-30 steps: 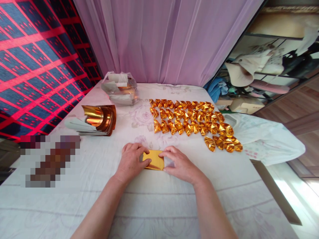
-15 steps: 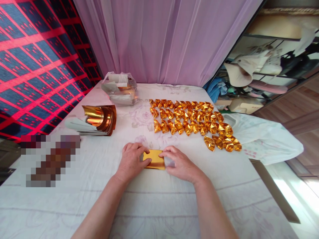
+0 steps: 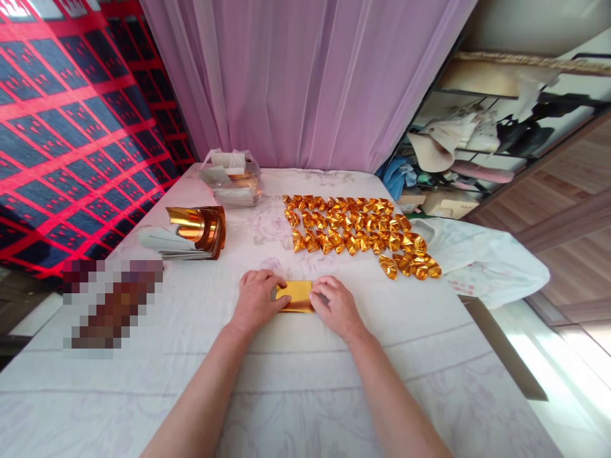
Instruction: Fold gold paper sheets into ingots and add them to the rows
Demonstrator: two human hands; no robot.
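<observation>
A folded gold foil sheet (image 3: pixel 296 294) lies flat on the white cloth-covered table (image 3: pixel 296 381) in front of me. My left hand (image 3: pixel 258 300) presses its left end, thumb on top. My right hand (image 3: pixel 335 306) covers its right end, fingers curled over the edge. Behind them, rows of several folded gold foil pieces (image 3: pixel 356 232) are laid out on the cloth.
A stack of curled gold and silver foil sheets (image 3: pixel 191 232) lies at the left. A plastic bag with more sheets (image 3: pixel 232 177) sits at the back. A white plastic bag (image 3: pixel 482 261) hangs off the right edge. Purple curtain behind; blurred patch at left.
The view has pulled back and tilted slightly. Both hands stay on the gold sheet; my right hand has slid a little further over its right end.
</observation>
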